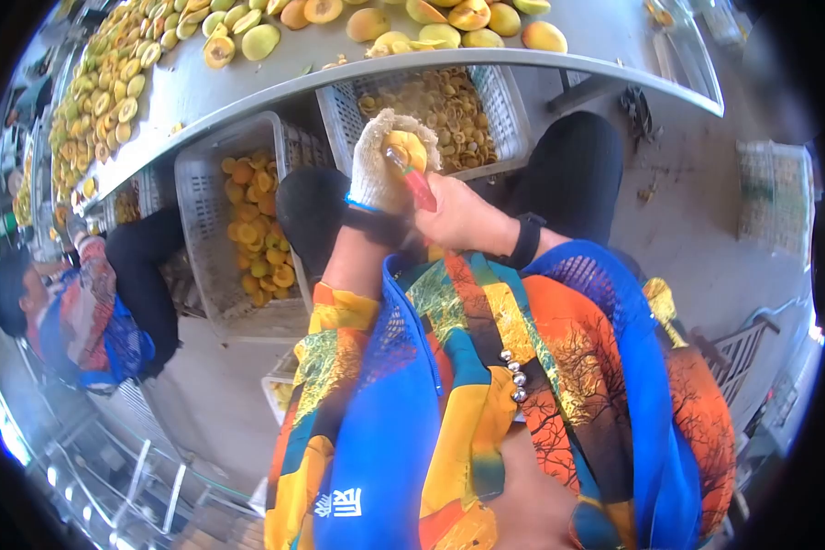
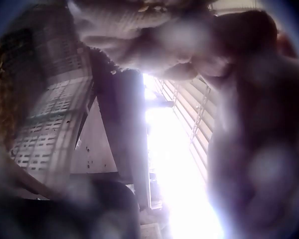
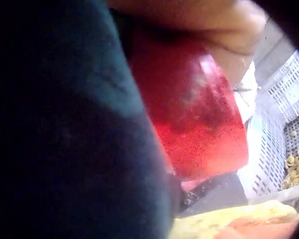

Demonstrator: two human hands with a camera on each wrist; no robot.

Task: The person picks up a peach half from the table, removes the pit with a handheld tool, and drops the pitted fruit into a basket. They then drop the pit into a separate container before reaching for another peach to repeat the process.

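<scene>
My left hand, in a whitish knit glove, holds a yellow peach half above my lap. My bare right hand grips the red handle of a pitting tool, its metal end against the fruit's cut face. Close up in the right wrist view, the tool's red handle lies under curled fingers. The left wrist view is dim and partly blown out, with the glove along the top and the fruit hidden.
A metal table with peaches and halves spans the front. Below it stand a crate of small brownish pieces and another crate of yellow-orange halves. My knees flank the nearer crate. Another person sits at left.
</scene>
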